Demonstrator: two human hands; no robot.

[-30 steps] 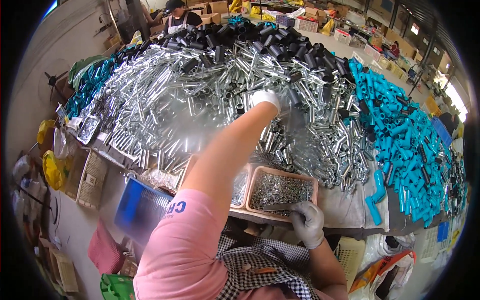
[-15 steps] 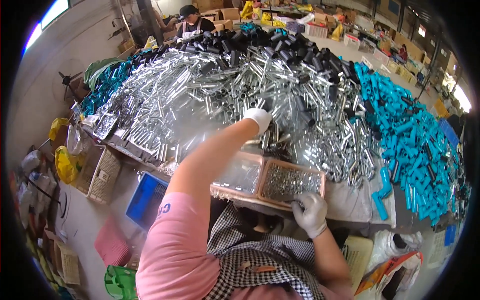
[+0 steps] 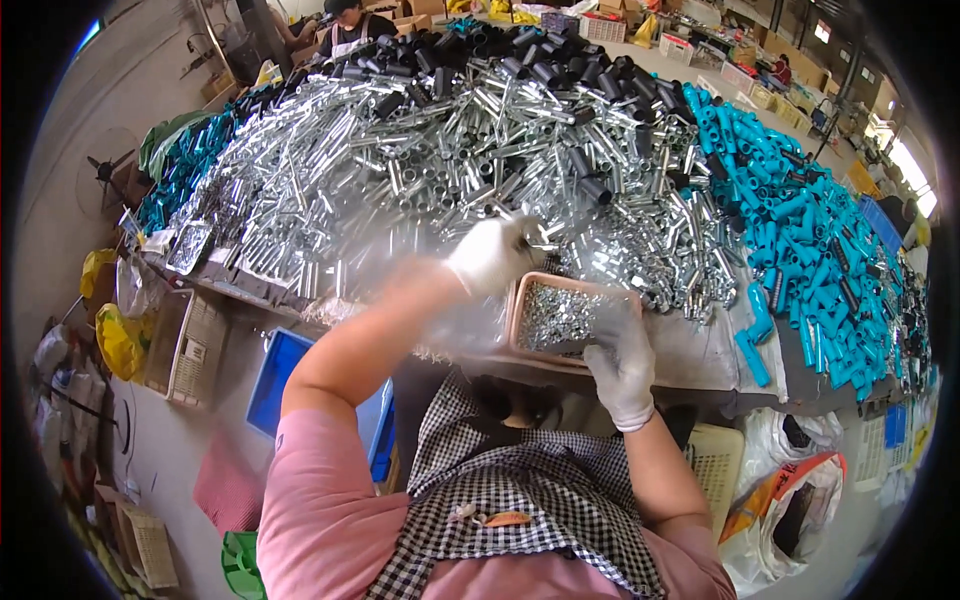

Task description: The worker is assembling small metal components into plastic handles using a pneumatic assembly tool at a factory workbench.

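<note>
My left hand, in a white glove, reaches over the front of a large heap of shiny metal tubes. Its fingers curl together; whatever they hold is too blurred to name. Below and to the right of it is a pinkish plastic tray full of small metal parts. Over that tray's right front corner hovers my right hand, also gloved, its fingers smeared by motion. The area under my left forearm is blurred, where a second tray is mostly hidden.
Black tube pieces cover the back of the heap; turquoise tubes pile at the right. Below the table edge on the left are a blue bin and a pale crate. Another person works at the far side.
My left hand has come back from the heap toward me and down, near the tray. My right hand has lifted slightly from the tray's front rim. The view has shifted a little.
</note>
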